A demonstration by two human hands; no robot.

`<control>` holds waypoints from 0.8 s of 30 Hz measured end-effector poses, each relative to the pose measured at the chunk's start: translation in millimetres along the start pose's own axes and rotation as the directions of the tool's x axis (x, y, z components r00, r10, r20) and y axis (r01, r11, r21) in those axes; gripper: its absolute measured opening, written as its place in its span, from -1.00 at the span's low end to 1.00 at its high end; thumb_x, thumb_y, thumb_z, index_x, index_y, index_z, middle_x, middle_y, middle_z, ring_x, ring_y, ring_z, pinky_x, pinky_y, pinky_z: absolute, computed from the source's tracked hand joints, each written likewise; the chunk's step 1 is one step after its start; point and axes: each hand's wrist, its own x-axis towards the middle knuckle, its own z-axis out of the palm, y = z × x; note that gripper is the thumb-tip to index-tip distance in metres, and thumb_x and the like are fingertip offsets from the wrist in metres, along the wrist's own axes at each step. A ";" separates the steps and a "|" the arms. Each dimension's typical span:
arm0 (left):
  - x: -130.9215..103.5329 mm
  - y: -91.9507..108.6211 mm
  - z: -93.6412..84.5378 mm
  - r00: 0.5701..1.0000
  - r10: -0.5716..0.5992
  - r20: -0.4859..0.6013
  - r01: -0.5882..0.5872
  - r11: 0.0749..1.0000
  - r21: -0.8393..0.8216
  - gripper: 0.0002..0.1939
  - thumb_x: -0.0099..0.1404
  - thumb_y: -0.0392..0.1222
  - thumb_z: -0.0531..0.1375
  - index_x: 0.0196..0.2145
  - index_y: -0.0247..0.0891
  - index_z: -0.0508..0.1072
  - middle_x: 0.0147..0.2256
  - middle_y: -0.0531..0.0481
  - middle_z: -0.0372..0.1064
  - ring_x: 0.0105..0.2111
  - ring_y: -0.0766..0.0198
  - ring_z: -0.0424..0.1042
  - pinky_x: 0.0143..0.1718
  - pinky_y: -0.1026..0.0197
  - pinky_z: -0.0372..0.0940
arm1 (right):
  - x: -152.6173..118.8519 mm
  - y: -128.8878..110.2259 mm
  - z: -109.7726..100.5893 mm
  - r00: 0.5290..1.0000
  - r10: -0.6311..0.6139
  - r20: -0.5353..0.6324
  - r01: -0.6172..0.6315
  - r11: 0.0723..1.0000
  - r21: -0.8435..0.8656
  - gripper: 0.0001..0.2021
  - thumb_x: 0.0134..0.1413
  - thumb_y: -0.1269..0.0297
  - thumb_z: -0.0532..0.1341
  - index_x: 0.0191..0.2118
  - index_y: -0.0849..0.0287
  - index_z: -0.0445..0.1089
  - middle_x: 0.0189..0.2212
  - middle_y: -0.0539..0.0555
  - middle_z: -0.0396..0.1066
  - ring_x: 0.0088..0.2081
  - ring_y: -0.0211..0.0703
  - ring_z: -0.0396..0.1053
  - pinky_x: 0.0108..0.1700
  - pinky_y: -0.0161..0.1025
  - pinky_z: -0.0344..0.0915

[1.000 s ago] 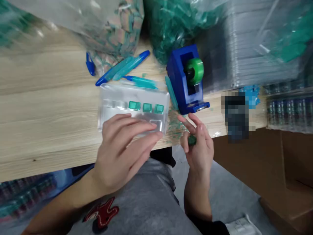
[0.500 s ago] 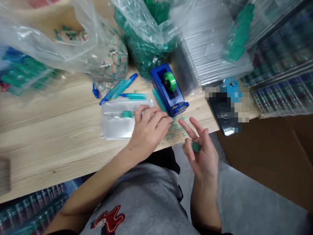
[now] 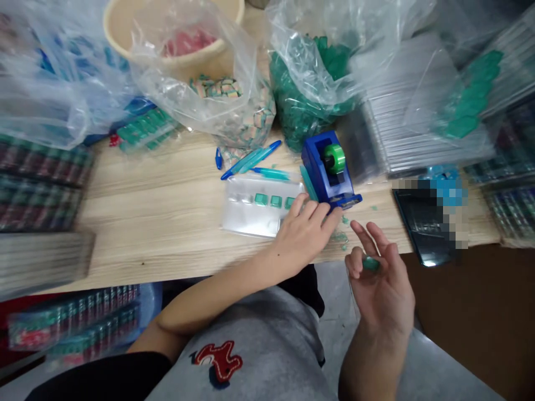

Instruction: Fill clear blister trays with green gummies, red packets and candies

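A clear plastic tray (image 3: 246, 214) lies on the wooden table, with green pieces (image 3: 261, 199) in a row in its compartments. My left hand (image 3: 307, 231) reaches over the tray's right end, fingers bent downward; its fingertips are partly hidden, and whether they pinch anything cannot be made out. To the right, past the table edge, my right hand (image 3: 380, 278) is palm up, with a green piece (image 3: 370, 263) held by its curled lower fingers while two other fingers stretch out. A blue tape dispenser (image 3: 311, 161) with green tape stands just beyond my left hand.
Blue cutters or pens (image 3: 251, 160) lie behind the tray. Farther back are a bag of striped pieces (image 3: 254, 120), a bag of green pieces (image 3: 301, 120) and stacked clear trays (image 3: 418, 111). A dark phone (image 3: 422, 223) lies at the right; packed trays (image 3: 37, 195) stand at the left.
The whole view has shifted, so the table things appear farther right. More green pieces now show in the tray beside my left hand. My right hand still holds a green piece.
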 end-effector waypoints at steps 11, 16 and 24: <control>-14.9 -9.8 -7.3 0.999 0.007 -0.045 -0.013 0.992 -0.128 -0.83 0.42 -0.34 0.09 -0.20 -0.29 0.50 -0.07 -0.09 0.50 -0.05 0.10 0.41 0.16 -0.12 0.15 | -0.1 5.9 9.0 0.998 0.057 0.003 -0.057 0.994 0.091 -0.74 0.04 0.03 0.33 -0.26 0.08 0.60 -0.19 0.06 0.60 -0.13 -0.18 0.53 -0.01 -0.22 0.45; -34.2 -24.7 -45.7 0.995 -0.093 -0.037 0.065 0.881 -0.468 -0.81 0.42 -0.33 0.09 -0.06 -0.25 0.43 -0.03 -0.12 0.44 -0.03 0.16 0.39 0.05 0.03 0.27 | -9.7 8.0 22.8 0.975 0.071 0.211 -0.101 0.986 0.133 -0.64 0.16 -0.07 0.20 -0.14 0.04 0.56 -0.03 0.07 0.56 0.08 -0.08 0.45 0.21 0.00 0.31; -38.3 -20.5 -76.3 0.996 -0.090 -0.023 0.059 0.804 -0.592 -0.76 0.34 -0.25 0.23 -0.03 -0.26 0.44 -0.15 -0.12 0.46 -0.12 0.17 0.43 -0.06 0.11 0.34 | -27.1 9.5 50.6 0.841 0.045 0.539 -0.069 0.997 0.025 -0.52 0.26 -0.19 -0.02 0.08 -0.11 0.41 0.22 0.00 0.33 0.27 -0.08 0.26 0.21 0.06 0.32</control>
